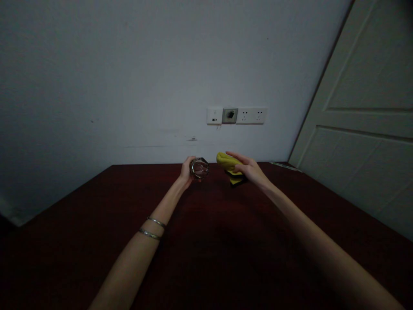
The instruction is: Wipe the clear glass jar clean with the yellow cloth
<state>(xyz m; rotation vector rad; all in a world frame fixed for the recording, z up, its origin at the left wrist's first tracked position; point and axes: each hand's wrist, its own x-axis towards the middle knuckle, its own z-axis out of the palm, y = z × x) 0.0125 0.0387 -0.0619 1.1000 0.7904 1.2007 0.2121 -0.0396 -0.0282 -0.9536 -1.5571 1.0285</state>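
My left hand point(186, 170) grips a faceted clear drinking glass point(199, 168) by its side, tilted so the mouth faces toward my right hand. My right hand point(250, 168) holds a folded yellow cloth point(227, 162) over the far part of the table. A darker yellow-and-black fold of the cloth point(236, 178) hangs beneath my palm. The glass and cloth are close together but apart, with a small gap between them. Two thin metal bangles point(152, 228) circle my left forearm.
A dark red wooden table point(219, 206) meets a white wall point(112, 73) at its far edge. A white wall panel of sockets point(237, 115) sits above the table. A white panelled door point(361, 120) stands at the right.
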